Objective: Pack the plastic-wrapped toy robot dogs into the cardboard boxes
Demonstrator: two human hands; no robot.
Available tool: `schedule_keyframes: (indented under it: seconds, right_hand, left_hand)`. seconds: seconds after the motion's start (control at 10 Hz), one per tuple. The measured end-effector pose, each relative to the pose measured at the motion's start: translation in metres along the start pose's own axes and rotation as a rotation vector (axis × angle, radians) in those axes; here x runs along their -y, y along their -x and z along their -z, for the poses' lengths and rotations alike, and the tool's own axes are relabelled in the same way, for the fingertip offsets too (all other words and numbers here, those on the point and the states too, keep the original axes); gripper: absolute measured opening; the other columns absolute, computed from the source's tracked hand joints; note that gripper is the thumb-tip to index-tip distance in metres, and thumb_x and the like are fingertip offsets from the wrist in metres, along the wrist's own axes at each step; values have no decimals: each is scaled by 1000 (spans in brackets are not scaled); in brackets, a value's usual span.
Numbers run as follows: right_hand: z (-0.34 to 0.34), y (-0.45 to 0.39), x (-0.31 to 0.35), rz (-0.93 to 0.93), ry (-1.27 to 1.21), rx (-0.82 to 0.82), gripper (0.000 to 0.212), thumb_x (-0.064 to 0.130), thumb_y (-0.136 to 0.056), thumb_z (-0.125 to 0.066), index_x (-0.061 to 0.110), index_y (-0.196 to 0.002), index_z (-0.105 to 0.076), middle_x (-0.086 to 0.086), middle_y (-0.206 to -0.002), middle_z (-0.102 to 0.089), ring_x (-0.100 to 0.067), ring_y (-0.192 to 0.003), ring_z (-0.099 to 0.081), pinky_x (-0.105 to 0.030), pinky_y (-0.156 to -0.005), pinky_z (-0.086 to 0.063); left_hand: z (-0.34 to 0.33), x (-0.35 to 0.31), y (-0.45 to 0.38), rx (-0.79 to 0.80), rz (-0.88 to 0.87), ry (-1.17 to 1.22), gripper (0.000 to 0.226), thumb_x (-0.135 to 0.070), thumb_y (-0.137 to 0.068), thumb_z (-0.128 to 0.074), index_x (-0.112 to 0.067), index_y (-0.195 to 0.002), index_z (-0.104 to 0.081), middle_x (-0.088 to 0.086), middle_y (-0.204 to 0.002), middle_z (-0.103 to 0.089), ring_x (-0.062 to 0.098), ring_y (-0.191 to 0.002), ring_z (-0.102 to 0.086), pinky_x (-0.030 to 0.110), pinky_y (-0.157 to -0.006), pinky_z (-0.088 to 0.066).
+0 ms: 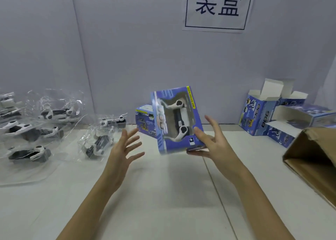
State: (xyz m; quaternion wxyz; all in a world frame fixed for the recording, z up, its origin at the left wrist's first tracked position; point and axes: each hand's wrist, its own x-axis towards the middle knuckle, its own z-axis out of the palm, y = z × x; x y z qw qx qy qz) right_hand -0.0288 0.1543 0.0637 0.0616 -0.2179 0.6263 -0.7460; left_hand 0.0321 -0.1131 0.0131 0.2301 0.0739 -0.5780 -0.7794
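Your left hand (125,148) is spread wide at centre frame, touching nothing. Your right hand (211,145), fingers straight, props a tilted blue toy box (177,119) above the surface (163,194). Wrapped robot dogs (45,119) lie far left; open boxes (269,116) stand far right.

Pale wall (127,48), paper sign (217,7), white table (163,194)
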Motion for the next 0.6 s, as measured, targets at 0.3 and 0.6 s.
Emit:
schedule_keyframes:
  seconds: [0.3,0.6]
  right_hand:
    - [98,12,30,483,-631,-1107,64,31,-87,-85,6,-136,-51,-6,-136,-63,-16,-115,-71,-27,-89,-61]
    - [85,-18,7,93,-291,-804,28,17,-97,-73,12,-121,-60,-6,-105,-71,-17,-85,-70,-26,-71,-60]
  left_hand:
    - [-4,6,2,120,10,-151,64,-58,-99,-45,-4,-108,-77,20,-108,-76,31,-89,-72,53,-89,-55]
    - [-13,9,5,152,22,-252,60,-60,-96,-48,-12,-99,-83,16,-102,-77,30,-85,-73,47,-80,-57]
